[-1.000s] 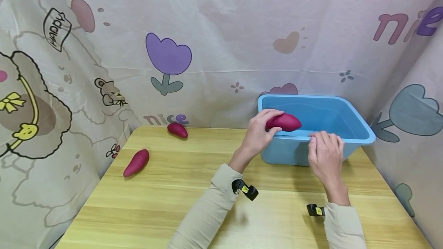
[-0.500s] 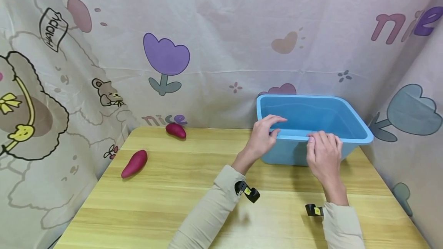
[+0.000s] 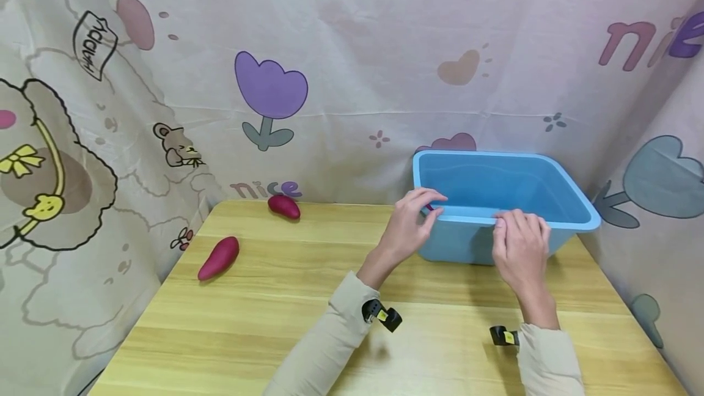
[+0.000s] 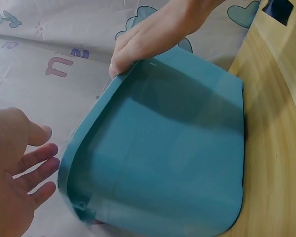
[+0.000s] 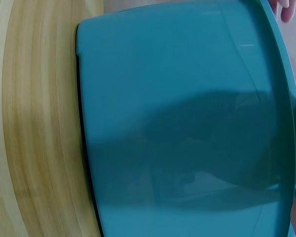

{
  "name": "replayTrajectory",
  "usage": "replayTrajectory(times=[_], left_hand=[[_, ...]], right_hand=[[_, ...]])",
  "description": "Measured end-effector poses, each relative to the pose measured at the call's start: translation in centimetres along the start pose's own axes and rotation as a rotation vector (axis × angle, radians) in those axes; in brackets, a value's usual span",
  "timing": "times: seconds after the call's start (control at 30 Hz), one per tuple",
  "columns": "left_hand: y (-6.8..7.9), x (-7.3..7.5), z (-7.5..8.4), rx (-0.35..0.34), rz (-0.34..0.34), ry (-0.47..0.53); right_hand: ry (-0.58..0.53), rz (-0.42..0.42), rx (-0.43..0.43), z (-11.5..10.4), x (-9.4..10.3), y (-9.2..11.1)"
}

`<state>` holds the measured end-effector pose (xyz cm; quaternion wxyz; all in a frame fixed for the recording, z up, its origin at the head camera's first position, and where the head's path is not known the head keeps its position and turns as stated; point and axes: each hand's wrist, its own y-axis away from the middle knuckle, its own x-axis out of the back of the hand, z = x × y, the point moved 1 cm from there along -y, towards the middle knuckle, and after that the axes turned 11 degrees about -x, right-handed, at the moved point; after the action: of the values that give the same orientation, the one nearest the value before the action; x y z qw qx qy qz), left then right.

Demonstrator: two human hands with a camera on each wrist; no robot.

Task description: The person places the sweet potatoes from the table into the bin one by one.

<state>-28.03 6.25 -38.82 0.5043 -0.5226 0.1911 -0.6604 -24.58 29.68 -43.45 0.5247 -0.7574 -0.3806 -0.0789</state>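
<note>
My left hand (image 3: 409,225) hovers at the near left corner of a blue plastic bin (image 3: 467,241), thumb and fingers apart with nothing held. Between them shows a small sliver of dark magenta (image 3: 429,207) inside the bin; the rest of it is hidden. In the left wrist view the left fingers (image 4: 37,173) hang loose beside the rim. My right hand (image 3: 519,249) grips the bin's front rim, fingers hooked over the edge and thumb outside. Two purple-red sweet potatoes lie on the table: one (image 3: 219,258) at the left, the other (image 3: 284,207) at the back edge.
The light wood table (image 3: 247,322) ends against a printed cloth backdrop (image 3: 352,78) that also hangs at both sides. The bin stands at the table's back right, close to the cloth. Cameras are strapped at both wrists, over beige sleeves (image 3: 324,341).
A second ago my left hand held a sweet potato over the bin's rim; it let go of it there, and the hand has since drawn slightly left. The right hand stays on the rim.
</note>
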Motion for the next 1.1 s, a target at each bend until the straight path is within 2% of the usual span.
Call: replayTrajectory(times=[0.27,0.6,0.97,1.1], left_hand=[[2.7,1.4,0.4,0.037,0.057,0.024],[5.2,4.2,0.3,0.08,0.063,0.014],[7.1,7.4,-0.3,0.075,0.083,-0.02],[7.6,8.5,-0.7,0.068,0.117,-0.052]], right_hand=[[0.001,0.006,-0.004,0.1,0.2,0.0],[0.0,0.002,-0.004,-0.1,0.2,-0.1],[0.001,0.005,0.001,0.0,0.1,-0.1],[0.005,0.003,0.005,0.0,0.1,-0.1]])
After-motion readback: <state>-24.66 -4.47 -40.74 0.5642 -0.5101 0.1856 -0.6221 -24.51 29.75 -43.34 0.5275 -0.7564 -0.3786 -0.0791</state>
